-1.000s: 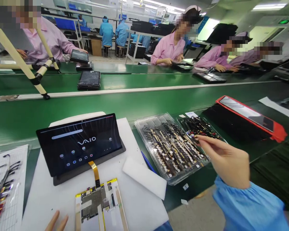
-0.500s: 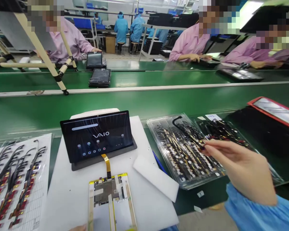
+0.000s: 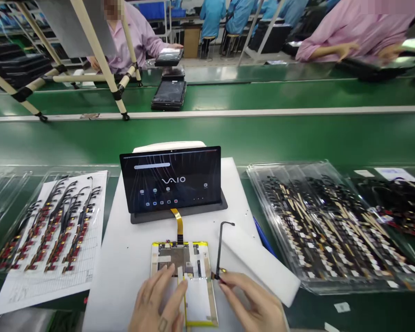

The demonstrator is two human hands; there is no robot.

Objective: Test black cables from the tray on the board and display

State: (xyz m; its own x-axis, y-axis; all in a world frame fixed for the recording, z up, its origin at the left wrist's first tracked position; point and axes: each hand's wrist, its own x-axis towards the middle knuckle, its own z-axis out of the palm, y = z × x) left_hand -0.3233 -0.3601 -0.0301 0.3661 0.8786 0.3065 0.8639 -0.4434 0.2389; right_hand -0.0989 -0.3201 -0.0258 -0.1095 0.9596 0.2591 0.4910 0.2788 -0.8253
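My right hand (image 3: 254,302) pinches one end of a thin black flex cable (image 3: 220,244) that stands up from the right edge of an opened device board (image 3: 185,281). My left hand (image 3: 159,302) rests on the board's left half, fingers lying flat and together, holding it down. An orange ribbon (image 3: 178,226) joins the board to a tablet (image 3: 171,180) that stands lit with a VAIO screen on a dark holder. All of this sits on a white foam mat (image 3: 131,258).
A clear tray (image 3: 327,226) of black flex cables lies to the right, a paper sheet (image 3: 53,230) with rows of cables to the left. A white foam strip (image 3: 259,263) lies by my right hand. Green conveyor belt (image 3: 263,138) behind; people in pink sit opposite.
My right hand came from the tray on the right to the board, bringing a black flex cable. My left hand moved up onto the board. The view swung left and down.
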